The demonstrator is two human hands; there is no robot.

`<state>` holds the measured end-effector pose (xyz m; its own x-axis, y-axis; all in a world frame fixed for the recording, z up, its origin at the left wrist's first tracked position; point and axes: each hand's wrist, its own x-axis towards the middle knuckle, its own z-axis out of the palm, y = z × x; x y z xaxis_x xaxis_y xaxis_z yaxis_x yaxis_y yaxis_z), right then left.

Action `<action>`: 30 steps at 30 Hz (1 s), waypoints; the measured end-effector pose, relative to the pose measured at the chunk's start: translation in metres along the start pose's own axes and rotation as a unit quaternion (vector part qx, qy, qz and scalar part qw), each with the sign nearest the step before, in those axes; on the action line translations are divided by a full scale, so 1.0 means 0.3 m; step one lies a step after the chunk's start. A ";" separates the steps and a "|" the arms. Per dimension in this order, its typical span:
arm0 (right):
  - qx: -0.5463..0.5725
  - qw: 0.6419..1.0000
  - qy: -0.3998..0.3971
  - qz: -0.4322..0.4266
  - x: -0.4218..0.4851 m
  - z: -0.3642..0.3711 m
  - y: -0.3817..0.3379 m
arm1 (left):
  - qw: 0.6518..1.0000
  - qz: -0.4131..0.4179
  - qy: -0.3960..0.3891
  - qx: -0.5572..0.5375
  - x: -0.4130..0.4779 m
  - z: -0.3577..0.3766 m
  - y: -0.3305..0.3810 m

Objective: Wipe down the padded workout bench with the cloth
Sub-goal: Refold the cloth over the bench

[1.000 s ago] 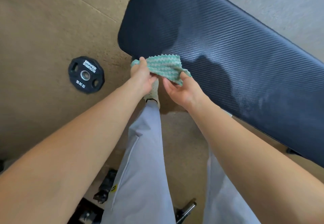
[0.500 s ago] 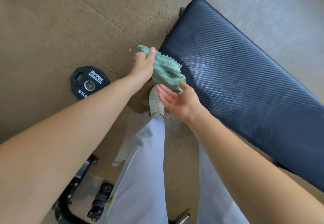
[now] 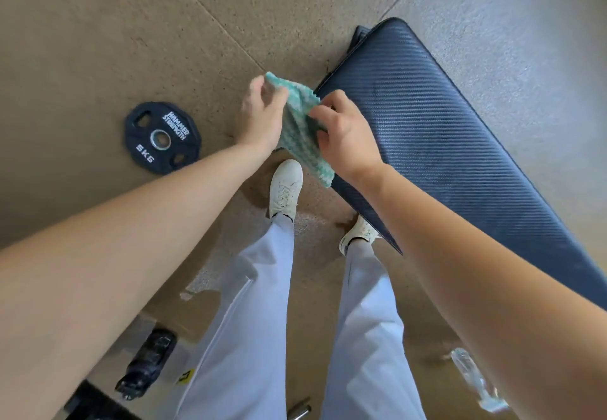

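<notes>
A green-and-white patterned cloth point(image 3: 300, 133) hangs in the air between my hands, just off the near left corner of the bench. My left hand point(image 3: 262, 117) pinches its upper left edge. My right hand point(image 3: 345, 137) grips its right side from above, fingers curled into the fabric. The padded workout bench point(image 3: 443, 143) has dark ribbed upholstery and runs diagonally from the upper middle to the lower right. The cloth's lower end dangles over the bench's left edge; I cannot tell if it touches the pad.
A black 5 kg weight plate point(image 3: 161, 138) lies flat on the brown rubber floor to the left. My two white shoes point(image 3: 285, 188) stand beside the bench's edge. Black equipment parts point(image 3: 146, 365) sit at the lower left, and a clear plastic bottle point(image 3: 476, 382) lies at the lower right.
My hands lifted the cloth off the bench pad. My right hand turned over from an open palm under the cloth to a grip on top. The view has pulled back from the bench.
</notes>
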<state>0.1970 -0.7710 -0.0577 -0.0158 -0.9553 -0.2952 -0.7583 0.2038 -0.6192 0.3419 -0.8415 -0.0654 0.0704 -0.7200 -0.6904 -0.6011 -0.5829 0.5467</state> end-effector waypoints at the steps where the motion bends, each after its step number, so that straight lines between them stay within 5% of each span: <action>1: -0.022 1.000 -0.005 -0.016 0.010 -0.005 0.019 | 0.999 0.019 0.023 0.036 -0.033 0.000 -0.033; 3: -0.041 0.999 0.002 -0.018 0.010 -0.022 0.047 | 0.994 0.055 0.023 0.090 -0.108 0.015 -0.078; 8: -0.037 0.999 0.001 0.004 -0.034 -0.062 0.103 | 0.987 0.060 -0.117 0.094 -0.154 0.102 -0.075; 16: -0.033 0.996 0.054 0.064 -0.019 -0.132 0.190 | 0.914 0.207 -0.124 0.327 -0.012 0.180 0.101; 23: 0.003 0.971 0.142 0.194 -0.029 -0.253 0.303 | 0.880 0.262 -0.145 0.368 0.045 0.328 0.333; 27: 0.071 0.943 0.170 0.276 -0.066 -0.297 0.304 | 0.837 0.403 -0.116 0.352 0.002 0.293 0.253; 30: 0.113 0.929 0.127 0.329 -0.107 -0.298 0.304 | 0.830 0.410 -0.082 0.369 -0.063 0.255 0.117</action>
<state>0.0701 -0.7408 -0.0395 -0.6019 -0.6226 -0.5001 -0.3747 0.7732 -0.5116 0.2587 -0.8195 -0.0695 -0.6765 -0.6642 -0.3181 -0.7215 0.5114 0.4667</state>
